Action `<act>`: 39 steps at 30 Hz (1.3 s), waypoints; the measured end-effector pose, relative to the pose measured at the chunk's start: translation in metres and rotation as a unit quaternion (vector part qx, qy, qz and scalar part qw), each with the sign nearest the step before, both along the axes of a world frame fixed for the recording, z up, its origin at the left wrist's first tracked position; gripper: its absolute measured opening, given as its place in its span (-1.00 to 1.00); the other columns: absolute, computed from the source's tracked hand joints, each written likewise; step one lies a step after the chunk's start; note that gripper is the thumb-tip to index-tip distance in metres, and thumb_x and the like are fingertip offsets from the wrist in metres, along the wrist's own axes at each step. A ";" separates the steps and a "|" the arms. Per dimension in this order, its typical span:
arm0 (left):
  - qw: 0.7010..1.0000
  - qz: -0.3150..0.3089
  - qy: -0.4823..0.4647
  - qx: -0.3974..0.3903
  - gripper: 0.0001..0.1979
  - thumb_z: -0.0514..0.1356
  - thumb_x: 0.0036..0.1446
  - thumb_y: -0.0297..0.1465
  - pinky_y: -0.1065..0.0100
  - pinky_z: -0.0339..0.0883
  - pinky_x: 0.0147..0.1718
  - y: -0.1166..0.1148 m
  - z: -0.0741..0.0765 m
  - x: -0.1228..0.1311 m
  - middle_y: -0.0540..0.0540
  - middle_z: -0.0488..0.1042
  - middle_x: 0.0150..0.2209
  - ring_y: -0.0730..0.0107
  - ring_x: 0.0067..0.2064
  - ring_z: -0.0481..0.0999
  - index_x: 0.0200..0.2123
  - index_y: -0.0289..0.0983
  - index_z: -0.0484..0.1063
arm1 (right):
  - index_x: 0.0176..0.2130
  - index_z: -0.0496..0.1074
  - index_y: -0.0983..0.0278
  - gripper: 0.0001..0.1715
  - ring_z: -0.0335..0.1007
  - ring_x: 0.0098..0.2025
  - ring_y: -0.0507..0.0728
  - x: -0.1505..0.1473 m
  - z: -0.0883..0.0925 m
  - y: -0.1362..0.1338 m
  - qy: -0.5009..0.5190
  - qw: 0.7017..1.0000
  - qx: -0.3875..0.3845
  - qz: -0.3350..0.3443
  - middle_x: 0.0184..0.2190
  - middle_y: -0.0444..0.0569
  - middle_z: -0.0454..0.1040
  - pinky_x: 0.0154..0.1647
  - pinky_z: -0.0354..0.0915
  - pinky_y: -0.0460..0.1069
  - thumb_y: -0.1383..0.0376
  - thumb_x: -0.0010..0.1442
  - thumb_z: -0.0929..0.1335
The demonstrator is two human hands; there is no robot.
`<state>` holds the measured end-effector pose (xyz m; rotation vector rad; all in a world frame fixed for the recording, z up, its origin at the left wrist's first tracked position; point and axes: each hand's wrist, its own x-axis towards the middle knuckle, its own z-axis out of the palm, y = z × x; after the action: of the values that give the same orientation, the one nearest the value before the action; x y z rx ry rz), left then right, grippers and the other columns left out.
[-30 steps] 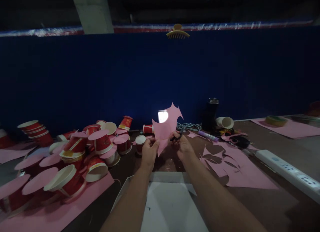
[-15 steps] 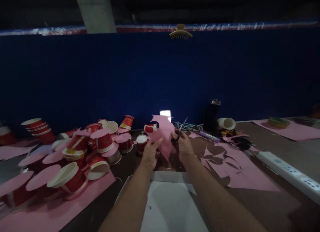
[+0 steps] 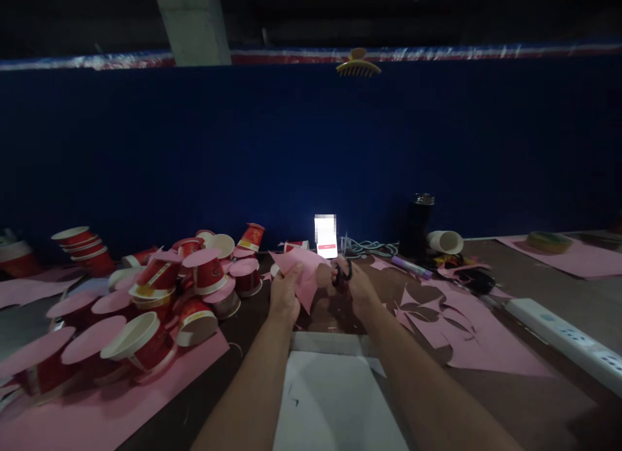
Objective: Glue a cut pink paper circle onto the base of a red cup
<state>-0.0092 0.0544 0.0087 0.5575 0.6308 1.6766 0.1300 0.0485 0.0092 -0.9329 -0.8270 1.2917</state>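
My left hand point(image 3: 286, 295) pinches a piece of pink paper point(image 3: 307, 282) with a cut, pointed outline, held up above the table. In my right hand point(image 3: 358, 286) is a pair of scissors point(image 3: 342, 274) with dark handles, the fingers closed round them. The blades point left toward the paper's right edge; whether they touch it I cannot tell. Directly below my forearms lies a shallow white box point(image 3: 335, 393). Behind the paper stands a lit phone point(image 3: 326, 237), and a red paper cup point(image 3: 296, 246) is partly hidden by the sheet.
Many red paper cups point(image 3: 204, 273), several topped with pink discs, crowd the left over a pink sheet point(image 3: 160, 399). To the right are pink offcuts point(image 3: 481, 328), a purple marker point(image 3: 411, 267), a dark bottle point(image 3: 416, 224), a tipped cup point(image 3: 445, 242), a tape roll point(image 3: 549, 242) and a power strip point(image 3: 568, 334).
The pink paper has moved left and lower and turned, uncovering more of the phone. The scissors, upright before, now point left toward the paper. The view has shifted slightly.
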 end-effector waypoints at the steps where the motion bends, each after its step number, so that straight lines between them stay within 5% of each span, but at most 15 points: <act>1: 1.000 -0.002 0.001 0.003 -0.52 0.43 -0.33 -0.45 0.22 0.41 -0.20 -0.001 0.000 0.001 -0.05 0.55 -0.45 0.27 -0.33 0.56 -0.23 -0.32 0.43 | -0.34 0.37 0.24 -0.64 0.30 -0.61 -0.03 0.001 -0.001 0.001 0.010 1.000 -0.017 -0.003 -0.62 -0.20 0.39 -0.71 0.12 -0.17 0.03 -0.02 0.42; 7: 0.999 -0.031 0.027 0.011 -0.50 0.43 -0.36 -0.46 0.23 0.41 -0.24 -0.006 0.001 0.002 -0.06 0.53 -0.50 0.25 -0.34 0.56 -0.24 -0.36 0.44 | -0.35 0.33 0.25 -0.64 0.25 -0.65 -0.04 0.010 -0.004 0.006 0.080 0.991 -0.102 -0.036 -0.65 -0.19 0.35 -0.79 0.05 -0.19 0.04 0.02 0.41; 23: 0.999 -0.018 0.046 0.006 -0.50 0.42 -0.35 -0.46 0.19 0.41 -0.21 -0.004 -0.002 0.000 -0.10 0.55 -0.46 0.23 -0.35 0.56 -0.22 -0.37 0.45 | -0.40 0.29 0.26 -0.75 0.26 -0.66 -0.03 0.010 -0.009 0.014 0.092 0.987 -0.128 -0.030 -0.65 -0.16 0.37 -0.78 0.10 -0.18 0.14 0.13 0.35; 30: 0.998 0.008 0.039 0.038 -0.53 0.41 -0.27 -0.43 0.20 0.41 -0.18 0.001 0.000 -0.008 -0.12 0.56 -0.35 0.26 -0.28 0.55 -0.19 -0.32 0.44 | -0.33 0.34 0.24 -0.71 0.35 -0.52 -0.03 0.024 0.009 -0.007 -0.013 0.993 -0.014 0.118 -0.54 -0.18 0.43 -0.58 0.22 -0.18 0.22 -0.03 0.47; 34: 0.998 0.030 0.038 0.039 -0.53 0.41 -0.28 -0.44 0.18 0.41 -0.17 0.004 0.003 -0.010 -0.10 0.55 -0.37 0.26 -0.28 0.55 -0.20 -0.31 0.44 | -0.26 0.38 0.25 -0.66 0.36 -0.45 -0.02 0.034 0.019 -0.020 -0.035 0.970 0.044 0.238 -0.48 -0.16 0.44 -0.38 0.29 -0.12 0.20 -0.04 0.48; 39: 0.998 0.042 0.022 0.044 -0.52 0.41 -0.29 -0.44 0.19 0.40 -0.16 0.002 0.009 -0.013 -0.08 0.54 -0.38 0.29 -0.30 0.55 -0.20 -0.31 0.44 | -0.23 0.39 0.30 -0.62 0.35 -0.44 -0.02 0.037 0.013 -0.022 -0.125 0.941 0.042 0.311 -0.47 -0.11 0.45 -0.44 0.21 -0.15 0.15 0.00 0.45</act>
<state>-0.0221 0.0561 0.0174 0.6399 0.6228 1.7818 0.1672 0.0265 0.0223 -0.8021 -1.4439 1.6764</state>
